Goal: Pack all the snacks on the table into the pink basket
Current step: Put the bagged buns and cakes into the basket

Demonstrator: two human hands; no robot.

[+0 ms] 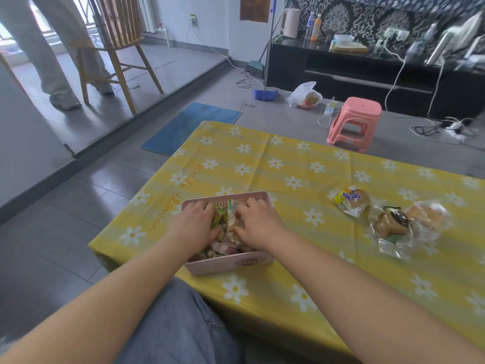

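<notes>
Hands sit side by side inside the pink basket [225, 266] on the desk [288, 158] — left hand [195, 227] spread flat over the wrapped snacks [225, 227], right hand [258, 225] just beside it, fingers curled on a clear packet; whether it grips, I cannot tell. Well right of that hand lie three bagged buns — yellow-labelled bun [351, 200], dark-labelled bun [392, 223], plain bun [427, 215].

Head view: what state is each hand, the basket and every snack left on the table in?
pink basket: upright, full of snacks
left hand: pressing on basket snacks
right hand: pressing on basket snacks
yellow-label bun: wrapped, unpacked
dark-label bun: wrapped, unpacked
clear-wrapped bun: unpacked
</notes>
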